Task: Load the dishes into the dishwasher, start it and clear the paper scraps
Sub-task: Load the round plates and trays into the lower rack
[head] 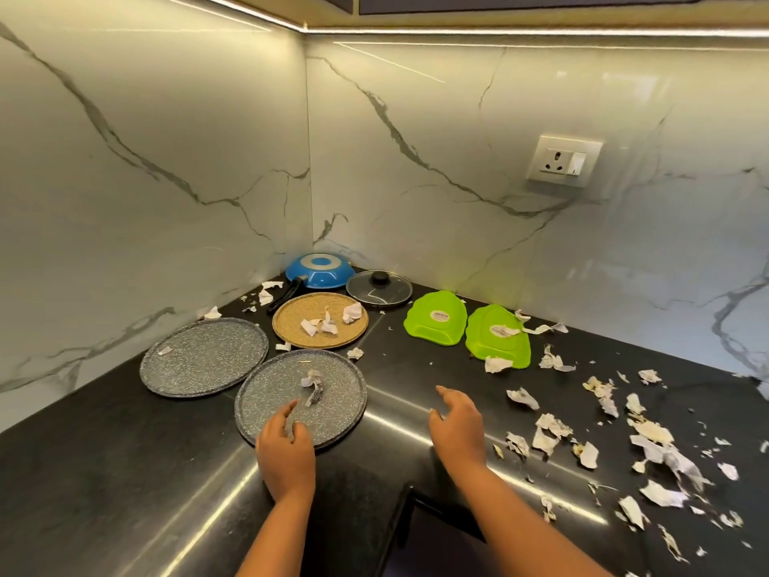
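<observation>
From the head camera, you stand at a glossy black stone counter (125,472) that fills a corner between white marble-veined walls, and the job looks barely begun. Your left hand (287,447), low and centre-left in the frame, lies over the near rim of the nearer grey speckled round plate (266,393), fingers bent. Whether it grips the rim, pinches a scrap or only rests there cannot be told. Your right hand (457,426), just right of centre, hovers over bare counter with fingers spread and relaxed, holding nothing and well apart from the left. No dish has left the counter. A second grey speckled round plate (204,356) sits to the left, a tan cork-textured round plate (291,314) lies behind the pair, and an upturned blue pan with a black handle (320,270) is tucked into the corner beside a glass lid with a black knob (378,289). Two upturned lime-green plastic dishes (435,322) lie right of centre. Torn white paper scraps (649,431) are thickest at the lower right. More lie on the nearer grey plate and the cork plate, and between the dishes. The dishwasher is out of view, so its state is unknown. By this picture, loading, starting and sweeping up the paper all remain. A white wall socket (564,160) sits upper right.
</observation>
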